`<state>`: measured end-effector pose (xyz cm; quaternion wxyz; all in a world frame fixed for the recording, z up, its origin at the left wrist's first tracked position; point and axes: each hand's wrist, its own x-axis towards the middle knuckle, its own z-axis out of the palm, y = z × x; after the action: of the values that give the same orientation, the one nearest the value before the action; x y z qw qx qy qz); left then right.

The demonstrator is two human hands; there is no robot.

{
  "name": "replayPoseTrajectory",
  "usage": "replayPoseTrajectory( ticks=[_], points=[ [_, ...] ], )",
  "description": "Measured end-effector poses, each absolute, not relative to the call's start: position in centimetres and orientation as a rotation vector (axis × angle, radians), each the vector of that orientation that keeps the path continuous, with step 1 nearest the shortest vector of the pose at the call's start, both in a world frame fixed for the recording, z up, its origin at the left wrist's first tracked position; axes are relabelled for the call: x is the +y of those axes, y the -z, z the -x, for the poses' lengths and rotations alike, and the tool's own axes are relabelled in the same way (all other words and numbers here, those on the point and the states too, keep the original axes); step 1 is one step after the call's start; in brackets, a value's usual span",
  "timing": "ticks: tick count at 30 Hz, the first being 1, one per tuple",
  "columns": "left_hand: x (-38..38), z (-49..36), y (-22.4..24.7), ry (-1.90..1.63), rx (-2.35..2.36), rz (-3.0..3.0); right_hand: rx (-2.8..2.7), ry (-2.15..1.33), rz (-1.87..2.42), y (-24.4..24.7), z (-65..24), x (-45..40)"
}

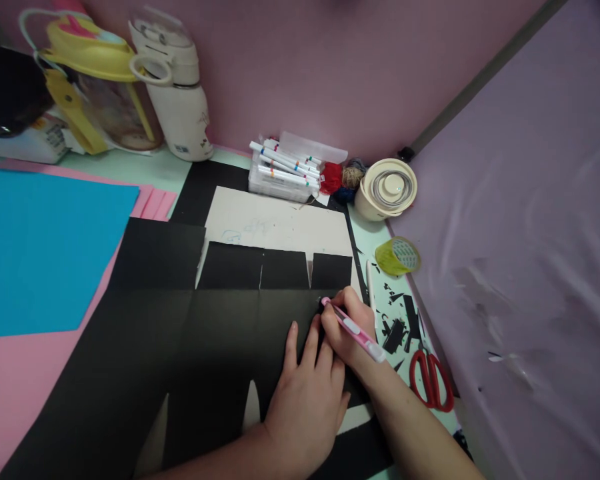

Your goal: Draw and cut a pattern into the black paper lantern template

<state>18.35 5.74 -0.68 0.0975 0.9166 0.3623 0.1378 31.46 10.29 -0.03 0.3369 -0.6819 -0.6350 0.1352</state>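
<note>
A large sheet of black card point(220, 333) lies in front of me, with slits along its far edge and pointed gaps in its near part. My left hand point(305, 400) rests flat on the card's right side, fingers stretched out. My right hand point(347, 327) is closed around a slim, pen-shaped pink craft knife point(355, 329) with white parts. The knife's front end meets the card beside a small pale mark, below the right-hand slit; the blade itself is too small to make out. The fingertips of both hands are close together. Under the far edge lies a white board point(280, 221).
Right of the card are red-handled scissors point(431, 380), black paper scraps point(394, 335) and a tape roll point(397, 257). Behind stand a box of markers point(283, 177), yarn balls, a cream round container point(386, 190) and bottles point(180, 113). Blue sheets point(45, 253) lie left.
</note>
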Motion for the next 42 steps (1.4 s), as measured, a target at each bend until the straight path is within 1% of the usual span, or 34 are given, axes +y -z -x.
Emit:
replayPoseTrajectory(
  ticks=[25,33,42],
  points=[
    [5.5,-18.51,0.68,-0.428,1.11,-2.73,-1.667,-0.337,1.736,0.33,-31.46,10.08],
    [5.58,-18.64,0.81,-0.427,1.112,-2.723,-1.524,-0.295,1.796,0.46,-31.15,10.08],
    [5.61,-18.43,0.62,-0.443,1.108,-2.722,-1.535,-0.3,1.828,0.11,-31.15,10.34]
  ],
)
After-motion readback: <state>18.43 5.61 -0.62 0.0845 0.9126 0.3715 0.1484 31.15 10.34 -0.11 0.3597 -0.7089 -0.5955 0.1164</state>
